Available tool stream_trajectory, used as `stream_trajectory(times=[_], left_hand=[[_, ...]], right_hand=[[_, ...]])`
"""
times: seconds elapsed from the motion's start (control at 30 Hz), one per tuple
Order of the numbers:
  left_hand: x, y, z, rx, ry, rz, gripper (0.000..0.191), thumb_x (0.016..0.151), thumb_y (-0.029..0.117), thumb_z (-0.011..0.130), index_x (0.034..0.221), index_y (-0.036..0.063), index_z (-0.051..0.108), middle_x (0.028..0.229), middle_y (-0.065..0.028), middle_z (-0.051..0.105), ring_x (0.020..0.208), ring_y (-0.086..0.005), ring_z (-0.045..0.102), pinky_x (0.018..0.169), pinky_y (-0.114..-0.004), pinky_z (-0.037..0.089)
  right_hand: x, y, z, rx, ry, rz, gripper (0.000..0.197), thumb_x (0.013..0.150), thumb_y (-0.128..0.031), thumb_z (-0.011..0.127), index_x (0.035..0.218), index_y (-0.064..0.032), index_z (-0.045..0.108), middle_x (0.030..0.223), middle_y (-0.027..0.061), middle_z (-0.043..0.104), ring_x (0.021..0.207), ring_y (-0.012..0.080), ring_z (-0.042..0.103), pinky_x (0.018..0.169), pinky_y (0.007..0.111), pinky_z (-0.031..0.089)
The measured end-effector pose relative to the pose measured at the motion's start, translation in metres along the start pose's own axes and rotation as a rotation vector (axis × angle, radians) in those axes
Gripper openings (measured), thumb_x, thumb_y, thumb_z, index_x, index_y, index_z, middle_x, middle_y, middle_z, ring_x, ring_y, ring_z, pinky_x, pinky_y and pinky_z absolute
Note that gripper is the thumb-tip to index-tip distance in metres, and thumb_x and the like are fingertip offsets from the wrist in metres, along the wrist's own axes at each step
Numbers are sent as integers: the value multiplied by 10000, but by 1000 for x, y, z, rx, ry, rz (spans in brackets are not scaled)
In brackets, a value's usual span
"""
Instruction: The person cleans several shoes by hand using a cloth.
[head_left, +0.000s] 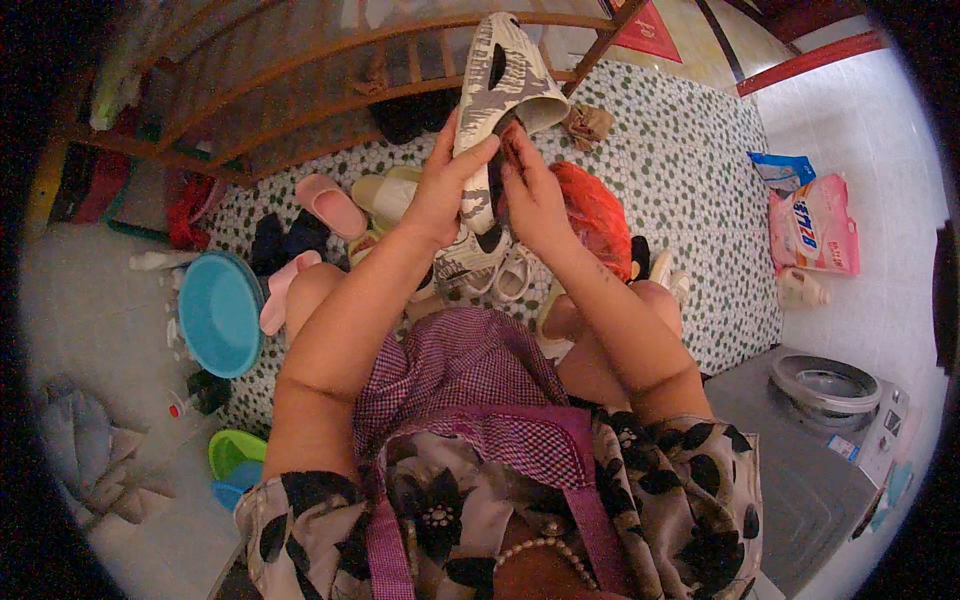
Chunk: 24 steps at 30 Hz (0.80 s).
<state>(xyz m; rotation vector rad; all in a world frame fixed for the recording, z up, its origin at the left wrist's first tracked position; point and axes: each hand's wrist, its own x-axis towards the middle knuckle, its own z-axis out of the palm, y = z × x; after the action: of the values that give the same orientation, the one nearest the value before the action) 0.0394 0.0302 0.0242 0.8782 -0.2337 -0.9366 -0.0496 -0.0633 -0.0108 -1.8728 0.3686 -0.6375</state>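
My left hand (442, 180) grips the side of a cream-and-grey patterned slip-on clog (482, 97), its thumb lying across the near part. The clog is held up before me, tilted on its side, with cut-out holes in its upper. At its dark opening, my right hand (536, 191) has bent fingers against the edge. Something dark and reddish shows by those fingertips; what it is cannot be made out. Below my hands, a matching patterned clog (469, 262) lies on the floor, partly covered by my left arm. White shoes (514, 274) rest beside it.
A wooden rack (337, 56) stands ahead. Around me are a red plastic bag (596, 217), pink slippers (330, 206), pale slippers (390, 195), and a blue basin (221, 315). Detergent bags (814, 225) lean by the right wall, near a grey washing machine (780, 465).
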Motion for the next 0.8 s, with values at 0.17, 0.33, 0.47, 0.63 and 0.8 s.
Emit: stream_trajectory(times=[0.17,0.33,0.47,0.63,0.8], left_hand=[[-17,-17,20,283,-19,40,776,767,110,679,1405,107,238,1291,-72,437,1132,-152,447,937,-270,367],[-27,-16,34,201,-39,-62,801,767,106,674,1418,110,206,1307,-69,417,1143,-151,430,934,-267,364],[-23,-31,28,146,-42,-36,802,766,89,660,1420,106,195,1276,-72,443,1085,-147,467,890,-267,398],[-34,-19,22,91,2,-97,786,760,84,660,1411,101,220,1215,-69,493,1013,-148,511,830,-264,433],[-29,-14,4,16,109,-77,695,764,77,645,1370,93,305,1160,-74,529,970,-157,546,792,-263,452]], right_hand=[[49,16,-26,40,129,213,271,850,-66,464,1097,34,511,1033,171,610,958,287,591,778,365,467],[70,44,-31,41,188,15,267,835,-117,499,1063,15,541,1001,160,612,902,279,595,760,365,467],[84,41,-28,3,196,-4,257,833,-120,492,1049,11,536,997,177,602,898,311,585,762,389,461],[88,31,-29,-109,102,-33,245,830,-124,483,1031,6,530,992,198,590,893,351,572,764,418,453],[51,20,-11,-372,-42,-82,233,827,-128,474,1014,1,524,987,220,577,889,390,559,766,448,445]])
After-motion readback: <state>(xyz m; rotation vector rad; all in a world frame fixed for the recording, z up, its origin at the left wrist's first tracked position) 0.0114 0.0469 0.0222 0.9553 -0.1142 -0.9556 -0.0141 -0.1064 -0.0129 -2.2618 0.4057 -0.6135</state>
